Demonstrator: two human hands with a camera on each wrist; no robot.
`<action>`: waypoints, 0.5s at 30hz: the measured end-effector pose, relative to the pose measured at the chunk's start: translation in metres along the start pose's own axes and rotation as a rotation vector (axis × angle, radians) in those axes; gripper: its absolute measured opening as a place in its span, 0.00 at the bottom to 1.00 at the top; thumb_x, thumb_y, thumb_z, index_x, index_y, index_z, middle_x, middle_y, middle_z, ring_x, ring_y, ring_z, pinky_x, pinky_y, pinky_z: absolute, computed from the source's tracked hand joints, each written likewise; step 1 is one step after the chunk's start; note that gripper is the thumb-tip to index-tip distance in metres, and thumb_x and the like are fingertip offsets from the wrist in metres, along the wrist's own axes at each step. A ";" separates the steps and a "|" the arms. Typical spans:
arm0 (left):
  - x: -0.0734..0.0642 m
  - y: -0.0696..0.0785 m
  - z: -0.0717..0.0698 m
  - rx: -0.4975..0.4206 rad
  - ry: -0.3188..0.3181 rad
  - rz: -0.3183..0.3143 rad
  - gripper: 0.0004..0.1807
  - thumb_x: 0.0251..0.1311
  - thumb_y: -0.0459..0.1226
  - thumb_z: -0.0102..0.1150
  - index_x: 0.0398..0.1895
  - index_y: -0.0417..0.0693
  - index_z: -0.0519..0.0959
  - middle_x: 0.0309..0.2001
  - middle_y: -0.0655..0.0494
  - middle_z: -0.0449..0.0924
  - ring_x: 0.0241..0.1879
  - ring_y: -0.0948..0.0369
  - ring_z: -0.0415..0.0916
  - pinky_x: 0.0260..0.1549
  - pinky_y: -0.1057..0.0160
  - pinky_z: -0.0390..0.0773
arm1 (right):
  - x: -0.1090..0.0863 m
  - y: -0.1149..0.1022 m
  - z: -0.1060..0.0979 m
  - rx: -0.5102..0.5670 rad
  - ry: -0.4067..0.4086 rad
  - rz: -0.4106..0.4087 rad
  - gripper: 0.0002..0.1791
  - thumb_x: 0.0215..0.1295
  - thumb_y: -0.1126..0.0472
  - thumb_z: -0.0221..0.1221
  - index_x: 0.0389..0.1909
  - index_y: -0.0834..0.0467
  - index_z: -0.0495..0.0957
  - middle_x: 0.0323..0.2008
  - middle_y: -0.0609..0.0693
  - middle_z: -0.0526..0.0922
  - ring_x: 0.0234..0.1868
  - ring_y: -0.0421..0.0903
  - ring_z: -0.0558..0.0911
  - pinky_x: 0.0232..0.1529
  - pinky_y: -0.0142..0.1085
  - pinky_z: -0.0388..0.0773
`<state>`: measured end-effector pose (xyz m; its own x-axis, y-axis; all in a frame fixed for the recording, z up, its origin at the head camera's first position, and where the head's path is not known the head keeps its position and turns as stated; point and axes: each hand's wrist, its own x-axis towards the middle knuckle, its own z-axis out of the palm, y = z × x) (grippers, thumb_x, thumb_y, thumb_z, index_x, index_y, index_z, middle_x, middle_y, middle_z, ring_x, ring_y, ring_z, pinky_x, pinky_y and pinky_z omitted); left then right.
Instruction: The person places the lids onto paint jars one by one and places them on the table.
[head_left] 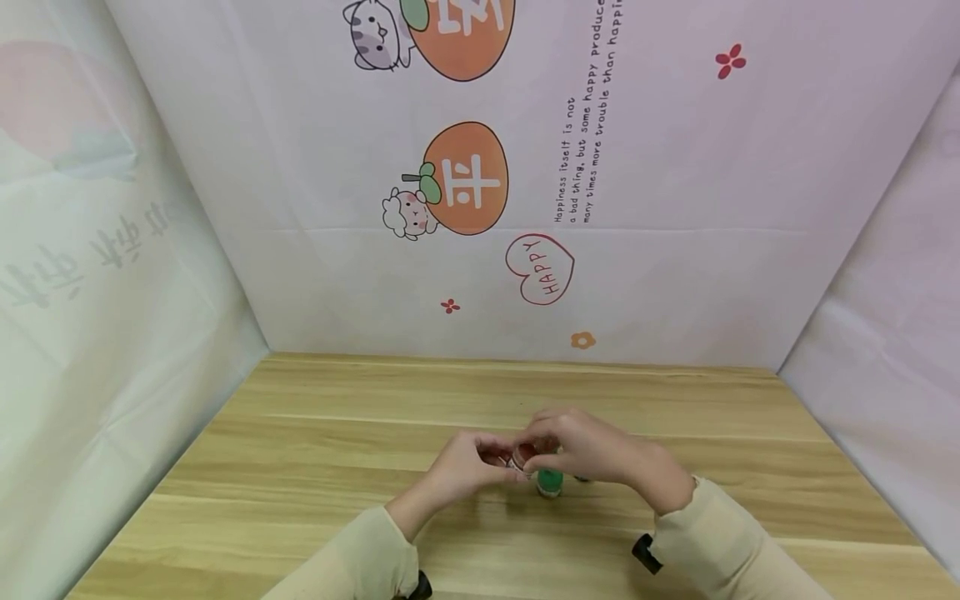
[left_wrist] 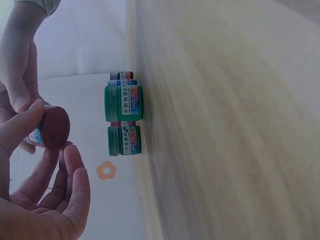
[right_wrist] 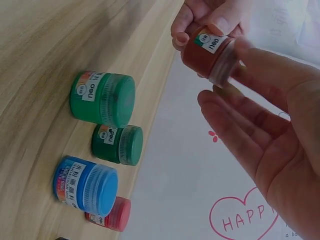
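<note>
Between both hands, a brownish-red paint jar is held tilted above the table. My left hand grips its body between thumb and fingers; in the left wrist view the jar's dark base faces the camera. From the other side my right hand pinches the jar's translucent lid, which sits on the jar. Close below the hands stand a larger green paint jar, a smaller green jar, a blue jar and a red jar, all with lids on.
A dark-topped jar shows at the far end of the row in the left wrist view. The wooden table is bounded by a printed white cloth behind and white cloth at both sides. A black strap hangs by the right sleeve.
</note>
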<state>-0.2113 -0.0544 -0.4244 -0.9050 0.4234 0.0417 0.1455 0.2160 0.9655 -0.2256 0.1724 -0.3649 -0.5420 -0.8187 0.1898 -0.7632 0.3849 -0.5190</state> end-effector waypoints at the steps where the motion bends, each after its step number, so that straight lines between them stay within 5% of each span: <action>1: 0.000 0.000 0.000 -0.002 -0.001 0.007 0.18 0.55 0.33 0.77 0.50 0.39 0.87 0.38 0.56 0.87 0.37 0.63 0.81 0.37 0.67 0.81 | 0.000 0.000 0.000 0.005 0.004 0.011 0.15 0.69 0.61 0.67 0.54 0.61 0.85 0.43 0.46 0.84 0.41 0.36 0.81 0.41 0.31 0.83; 8: -0.001 -0.002 -0.001 0.032 -0.013 0.018 0.17 0.55 0.35 0.77 0.47 0.39 0.87 0.36 0.58 0.86 0.35 0.63 0.81 0.36 0.69 0.80 | 0.000 -0.001 0.000 0.015 -0.013 0.020 0.23 0.62 0.63 0.73 0.58 0.59 0.83 0.56 0.49 0.83 0.52 0.41 0.82 0.51 0.40 0.83; 15: -0.002 -0.003 -0.001 0.011 -0.013 0.003 0.17 0.55 0.35 0.78 0.47 0.39 0.87 0.36 0.57 0.87 0.35 0.63 0.82 0.37 0.68 0.81 | 0.001 -0.003 0.000 0.011 -0.057 -0.039 0.18 0.63 0.71 0.69 0.54 0.59 0.86 0.53 0.48 0.83 0.49 0.39 0.82 0.46 0.36 0.83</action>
<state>-0.2101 -0.0567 -0.4266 -0.8992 0.4356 0.0412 0.1530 0.2247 0.9623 -0.2239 0.1701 -0.3630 -0.4906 -0.8561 0.1625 -0.7792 0.3476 -0.5216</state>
